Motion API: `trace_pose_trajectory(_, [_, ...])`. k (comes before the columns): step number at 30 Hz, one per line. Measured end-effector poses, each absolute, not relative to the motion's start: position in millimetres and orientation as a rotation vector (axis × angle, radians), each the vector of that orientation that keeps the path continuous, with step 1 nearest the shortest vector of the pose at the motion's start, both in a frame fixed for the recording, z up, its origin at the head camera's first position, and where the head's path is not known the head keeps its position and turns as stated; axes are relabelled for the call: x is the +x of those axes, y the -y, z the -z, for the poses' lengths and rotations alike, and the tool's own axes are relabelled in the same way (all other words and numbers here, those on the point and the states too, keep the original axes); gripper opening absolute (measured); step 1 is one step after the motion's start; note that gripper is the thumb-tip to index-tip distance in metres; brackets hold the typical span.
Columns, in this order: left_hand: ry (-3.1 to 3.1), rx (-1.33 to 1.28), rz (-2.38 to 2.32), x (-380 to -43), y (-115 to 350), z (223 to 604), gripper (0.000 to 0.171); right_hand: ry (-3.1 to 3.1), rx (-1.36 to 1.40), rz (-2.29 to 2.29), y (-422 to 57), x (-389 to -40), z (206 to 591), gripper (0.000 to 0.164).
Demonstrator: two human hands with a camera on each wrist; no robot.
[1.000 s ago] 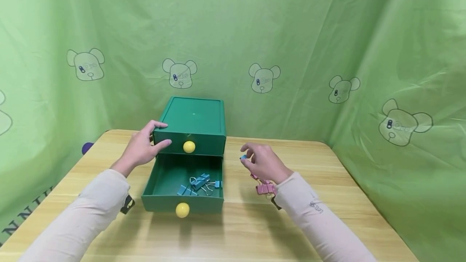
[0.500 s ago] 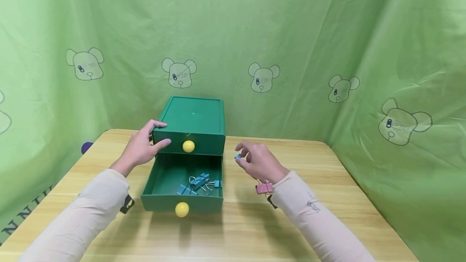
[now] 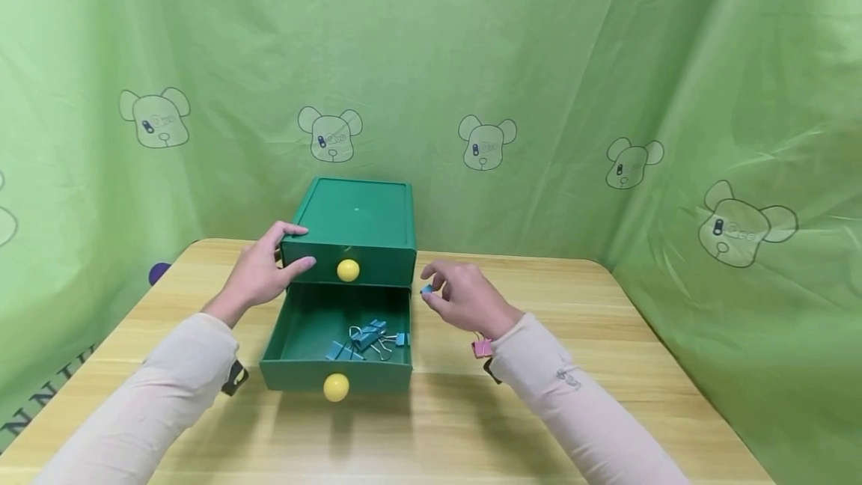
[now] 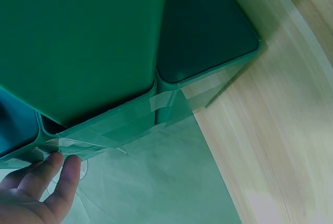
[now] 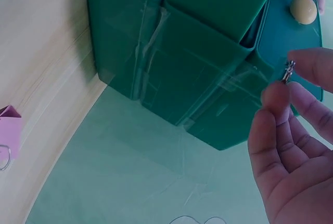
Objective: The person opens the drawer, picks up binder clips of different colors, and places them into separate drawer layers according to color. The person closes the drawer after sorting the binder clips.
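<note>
My left hand point(image 3: 258, 273) rests on the upper left corner of a green drawer cabinet point(image 3: 357, 212), thumb at the front and forefinger on the top. Its other fingers point(image 4: 66, 182) show by the cabinet's taped side in the left wrist view. Between thumb and fingertips, my right hand point(image 3: 468, 299) pinches a small blue binder clip point(image 3: 426, 289) just right of the cabinet. Only the clip's metal part point(image 5: 288, 71) shows in the right wrist view. The lower drawer point(image 3: 289, 374) is pulled out, with several blue binder clips point(image 3: 368, 334) lying inside.
A pink binder clip point(image 3: 482, 349) lies on the wooden table point(image 3: 572, 395), partly behind my right wrist. The upper drawer with its yellow knob point(image 3: 348, 270) is closed. Another yellow knob point(image 3: 336, 388) sticks out from the lower drawer. A green curtain point(image 3: 417, 51) surrounds the table.
My right hand has moved left toward the cabinet, carrying the blue binder clip. The pink clip is more covered by my sleeve. My left hand and the drawers have stayed in place.
</note>
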State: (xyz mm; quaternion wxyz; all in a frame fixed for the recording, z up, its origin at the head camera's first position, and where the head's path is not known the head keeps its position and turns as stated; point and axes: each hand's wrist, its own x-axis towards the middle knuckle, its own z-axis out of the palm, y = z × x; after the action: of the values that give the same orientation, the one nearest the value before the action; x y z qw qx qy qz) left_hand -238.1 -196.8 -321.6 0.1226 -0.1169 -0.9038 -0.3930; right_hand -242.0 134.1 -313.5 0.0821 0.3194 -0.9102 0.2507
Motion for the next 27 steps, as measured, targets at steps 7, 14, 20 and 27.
trace_pose_trajectory(7, [2.638, -0.347, 1.140, -238.0, 196.7, 320.7, 0.053, 2.662, 1.055, -0.734, -125.2, -241.6, 311.4, 0.020])
trace_pose_trajectory(14, [2.637, -0.350, 1.131, -238.3, 196.9, 321.6, 0.053, 2.710, 1.048, -0.713, -114.2, -238.7, 309.4, 0.021])
trace_pose_trajectory(20, [2.638, -0.348, 1.130, -237.4, 195.9, 322.2, 0.053, 2.695, 1.075, -0.713, -106.1, -237.0, 310.3, 0.020])
trace_pose_trajectory(27, [2.633, -0.351, 1.143, -237.1, 195.9, 321.9, 0.053, 2.676, 1.109, -0.698, -97.4, -234.8, 310.1, 0.020])
